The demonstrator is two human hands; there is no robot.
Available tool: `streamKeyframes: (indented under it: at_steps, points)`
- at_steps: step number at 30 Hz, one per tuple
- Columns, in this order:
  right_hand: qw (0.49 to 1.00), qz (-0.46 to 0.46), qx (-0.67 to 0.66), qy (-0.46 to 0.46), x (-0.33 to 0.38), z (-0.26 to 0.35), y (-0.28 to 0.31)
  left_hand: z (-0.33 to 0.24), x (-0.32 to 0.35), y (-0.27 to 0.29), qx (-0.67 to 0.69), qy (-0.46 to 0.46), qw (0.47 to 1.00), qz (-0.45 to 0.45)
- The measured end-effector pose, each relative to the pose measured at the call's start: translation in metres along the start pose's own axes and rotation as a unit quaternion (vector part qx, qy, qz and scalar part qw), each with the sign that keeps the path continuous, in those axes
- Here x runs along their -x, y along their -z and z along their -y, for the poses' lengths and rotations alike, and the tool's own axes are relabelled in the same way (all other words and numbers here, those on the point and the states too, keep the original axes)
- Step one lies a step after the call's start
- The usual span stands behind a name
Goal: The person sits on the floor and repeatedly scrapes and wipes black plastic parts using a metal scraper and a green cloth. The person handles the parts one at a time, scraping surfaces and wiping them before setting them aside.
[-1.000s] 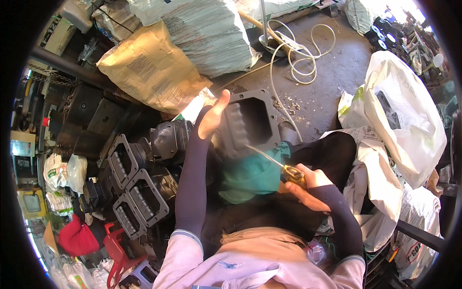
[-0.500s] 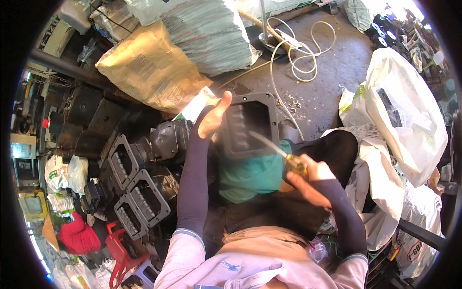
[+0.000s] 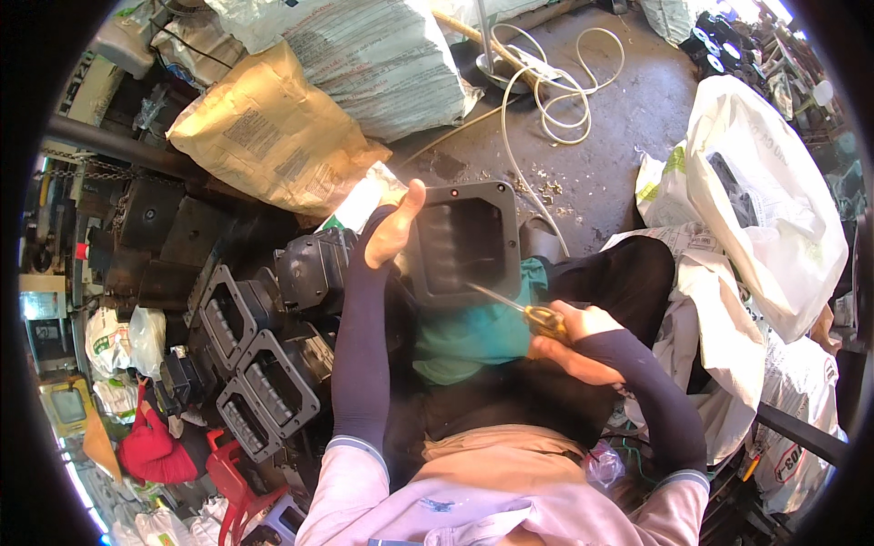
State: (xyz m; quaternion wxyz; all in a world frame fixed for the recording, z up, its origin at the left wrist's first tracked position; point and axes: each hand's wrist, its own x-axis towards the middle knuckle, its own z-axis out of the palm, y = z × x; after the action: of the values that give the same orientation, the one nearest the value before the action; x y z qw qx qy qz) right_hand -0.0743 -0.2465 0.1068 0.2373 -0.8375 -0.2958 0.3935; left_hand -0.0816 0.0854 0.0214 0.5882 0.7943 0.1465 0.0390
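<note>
A black plastic box-shaped housing with an open, flanged front and ribs inside is propped above a green cloth on my lap. My left hand grips its left side, thumb pointing up; most of the fingers are hidden behind the housing. In my right hand is a screwdriver with a translucent yellow handle, the fingers wrapped round it. Its thin metal shaft points up and left, the tip by the lower rim of the housing. Whether the tip touches plastic I cannot tell.
Several similar black housings are stacked to my left. A brown paper sack lies beyond them. White sacks stand on the right, and a pale hose coils on the floor ahead. A person in red is at far left.
The screwdriver tip has moved down, from inside the housing's opening to near its lower rim. My right hand has shifted slightly lower; my left hand still holds the housing.
</note>
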Motion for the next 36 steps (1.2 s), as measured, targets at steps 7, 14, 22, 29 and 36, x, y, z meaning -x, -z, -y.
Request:
streamKeyframes:
  at_steps: [7,14,22,29,36]
  points:
    - [0.999,-0.015,0.013,0.041,0.022,0.012,-0.016,-0.008,0.001,-0.002,0.011,-0.001,1.0,0.017]
    - [0.989,-0.069,-0.13,0.032,0.018,0.002,-0.009,-0.003,0.007,-0.011,0.003,-0.009,1.0,-0.005]
    - [0.941,-0.294,-0.15,-0.07,-0.058,-0.105,-0.01,-0.011,0.114,-0.018,0.077,0.072,0.994,-0.004]
    - [0.976,-0.211,-0.054,-0.026,-0.137,-0.167,-0.064,-0.039,0.271,0.009,-0.092,0.108,0.982,0.126]
    - [0.976,-0.058,-0.205,0.044,-0.179,-0.195,-0.075,-0.061,0.471,0.12,0.003,0.059,0.997,-0.052]
